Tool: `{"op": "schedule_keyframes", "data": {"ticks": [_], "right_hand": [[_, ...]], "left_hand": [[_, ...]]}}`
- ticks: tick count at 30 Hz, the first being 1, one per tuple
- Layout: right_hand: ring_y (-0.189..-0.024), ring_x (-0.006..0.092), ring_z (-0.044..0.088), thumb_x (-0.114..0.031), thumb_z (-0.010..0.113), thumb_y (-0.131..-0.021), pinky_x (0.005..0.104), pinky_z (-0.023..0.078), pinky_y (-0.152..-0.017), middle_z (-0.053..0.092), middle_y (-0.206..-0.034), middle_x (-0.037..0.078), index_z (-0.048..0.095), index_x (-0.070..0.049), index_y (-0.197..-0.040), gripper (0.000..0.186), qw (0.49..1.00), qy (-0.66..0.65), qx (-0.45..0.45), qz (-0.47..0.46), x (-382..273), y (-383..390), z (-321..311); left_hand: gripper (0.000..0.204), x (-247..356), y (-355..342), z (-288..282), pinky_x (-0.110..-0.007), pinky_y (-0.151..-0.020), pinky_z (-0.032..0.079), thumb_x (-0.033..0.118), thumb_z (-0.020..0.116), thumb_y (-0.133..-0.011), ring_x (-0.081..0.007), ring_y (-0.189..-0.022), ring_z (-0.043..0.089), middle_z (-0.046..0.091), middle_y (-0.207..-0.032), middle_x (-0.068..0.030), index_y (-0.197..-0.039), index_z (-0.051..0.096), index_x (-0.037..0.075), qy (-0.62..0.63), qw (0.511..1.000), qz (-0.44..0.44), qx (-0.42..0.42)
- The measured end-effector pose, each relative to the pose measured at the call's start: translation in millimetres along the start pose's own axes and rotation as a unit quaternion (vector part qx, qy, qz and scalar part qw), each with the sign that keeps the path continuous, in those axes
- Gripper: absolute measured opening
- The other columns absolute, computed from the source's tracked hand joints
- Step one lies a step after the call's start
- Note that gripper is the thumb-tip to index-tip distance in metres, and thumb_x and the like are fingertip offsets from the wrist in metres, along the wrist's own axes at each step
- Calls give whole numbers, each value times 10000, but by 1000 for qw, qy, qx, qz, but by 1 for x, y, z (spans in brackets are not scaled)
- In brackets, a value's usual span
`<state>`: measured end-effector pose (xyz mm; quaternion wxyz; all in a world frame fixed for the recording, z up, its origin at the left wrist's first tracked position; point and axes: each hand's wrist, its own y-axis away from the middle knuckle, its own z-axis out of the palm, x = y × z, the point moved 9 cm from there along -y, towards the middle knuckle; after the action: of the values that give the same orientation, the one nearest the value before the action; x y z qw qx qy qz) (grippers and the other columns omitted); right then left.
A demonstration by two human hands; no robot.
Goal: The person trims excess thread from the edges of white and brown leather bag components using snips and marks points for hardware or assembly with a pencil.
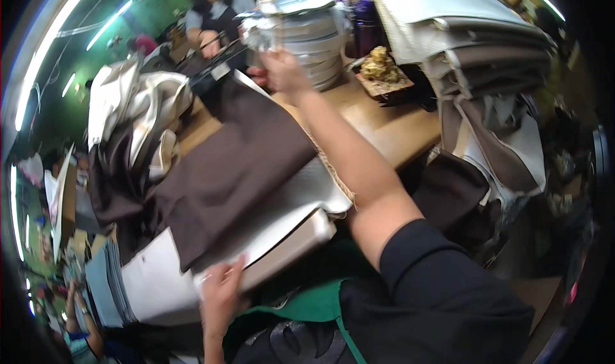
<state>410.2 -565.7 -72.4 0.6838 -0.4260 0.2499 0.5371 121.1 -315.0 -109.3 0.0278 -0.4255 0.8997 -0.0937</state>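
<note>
A dark brown fabric panel [237, 153] lies over white fabric [166, 277] in front of me, with a frayed tan edge along its right side. My left hand [221, 293] grips the near edge of the white fabric, thumb on top. Stretched far forward, my right hand [285, 76] is closed beside a stack of wide white rolls [307, 40]; motion blurs it, and I cannot make out what its fingers hold. Just left of it are the panel's far corner and a black object with a pale tag [214, 76]. Below the panel runs a folded taupe piece [288, 249].
Crumpled cream fabric [138, 105] is heaped at the left. A tall stack of folded white and taupe fabric [474, 44] stands at the right, beside a small box with a golden lump [382, 69]. Across the wooden table [365, 117], another person [218, 12] works.
</note>
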Motion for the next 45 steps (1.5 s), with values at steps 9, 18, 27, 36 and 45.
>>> {"op": "schedule_keyframes", "data": {"ticks": [9,18,27,36,45], "right_hand": [[-814,84,516,-237,506,-923,255,468,-734,551,-904,5,518,-10,-1069,270,919,365,38,148,52,176,-123],[-841,104,495,-102,510,-877,243,409,-760,534,-892,29,534,9,-1045,203,860,494,-16,131,29,218,-94],[-846,362,506,-99,547,-812,380,414,-783,531,-936,210,506,46,-967,217,817,571,-27,72,27,213,-80],[-853,307,513,-118,551,-856,352,414,-756,534,-989,184,487,10,-798,155,815,578,25,-29,15,264,-68],[-780,236,540,-129,624,-831,288,433,-683,548,-937,146,530,7,-770,176,844,536,39,-3,-4,301,-84]], "left_hand": [[622,10,-48,42,-442,-977,313,328,692,-724,-364,-1200,346,345,-1333,-180,-1265,476,109,79,987,-57,129],[116,-129,-180,14,-399,-733,480,82,450,-789,-277,-814,606,577,-888,-112,-846,551,76,-112,967,-185,136],[572,-55,-175,-87,-444,-968,341,244,738,-667,-352,-1216,391,430,-1309,-132,-1165,513,77,-58,939,95,325],[468,39,-54,119,-470,-925,310,333,439,-846,-280,-1286,307,321,-1419,-3,-1304,384,411,-81,986,141,-23],[323,64,-39,74,-281,-653,467,133,609,-753,-221,-917,606,606,-1045,-63,-1076,592,120,251,938,223,-84]]}}
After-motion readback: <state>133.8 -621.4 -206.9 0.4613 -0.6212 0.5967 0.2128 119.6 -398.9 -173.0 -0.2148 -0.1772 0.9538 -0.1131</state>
